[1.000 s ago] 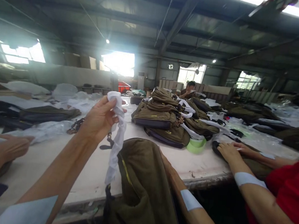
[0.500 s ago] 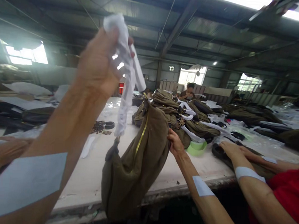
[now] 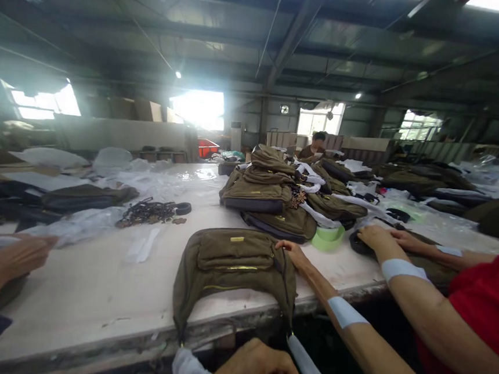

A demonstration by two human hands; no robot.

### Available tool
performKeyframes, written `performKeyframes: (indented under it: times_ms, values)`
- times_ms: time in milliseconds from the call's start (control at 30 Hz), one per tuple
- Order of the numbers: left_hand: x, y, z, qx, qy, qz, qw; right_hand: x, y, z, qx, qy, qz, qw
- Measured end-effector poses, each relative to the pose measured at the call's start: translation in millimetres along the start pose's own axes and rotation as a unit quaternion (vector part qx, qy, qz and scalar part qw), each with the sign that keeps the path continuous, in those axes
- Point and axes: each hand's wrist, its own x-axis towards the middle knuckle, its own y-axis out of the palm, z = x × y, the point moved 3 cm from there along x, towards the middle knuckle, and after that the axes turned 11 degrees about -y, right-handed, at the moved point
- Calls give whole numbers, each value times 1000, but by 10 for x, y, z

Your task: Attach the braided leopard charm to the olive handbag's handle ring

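No lettering, number or sign can be read. The gold-coloured plate [image 3: 237, 239] at twelve o'clock on the olive shoulder bag [image 3: 228, 262] is too small to show any marking.

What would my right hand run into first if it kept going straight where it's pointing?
Probably the front pocket of the brown-green bag. Your right hand is at the bag's upper right, pointing left across it. Whether it would catch the pocket or slide over is unclear.

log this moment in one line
left hand: at white-wrapped strap | right hand: touching curved olive fabric bag | bag: on pale table
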Motion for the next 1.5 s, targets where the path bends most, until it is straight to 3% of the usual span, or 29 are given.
performKeyframes:
  times_ms: [100,167,233,267,400,533,933,1200,1500]
  values:
    - [-86,-356,-101,72,30,-148,986,34,-16,-34,10,26,14,1000]
    - [-133,-736,-64,141,46,-274,950,39,-35,-52,20,36,18,999]
    - [-115,-1096,169,209,10,-367,906,34,-69,-74,33,37,14,999]
    - [-78,-1238,342,241,-23,-383,891,33,-87,-84,39,36,9,999]
    - [119,-1545,1014,318,-136,-366,864,44,-122,-98,54,33,-2,998]
    - [282,-1649,1265,330,-155,-338,868,95,-54,-91,27,28,12,999]
    - [712,-1951,1459,320,-147,-341,872,545,-4,-440,-106,-16,-97,990]
    - [683,-1964,1451,338,-123,-334,871,499,-39,-358,-171,-39,-135,975]
    - [600,-1892,1397,318,-109,-363,869,453,10,-305,-122,-11,-124,985]
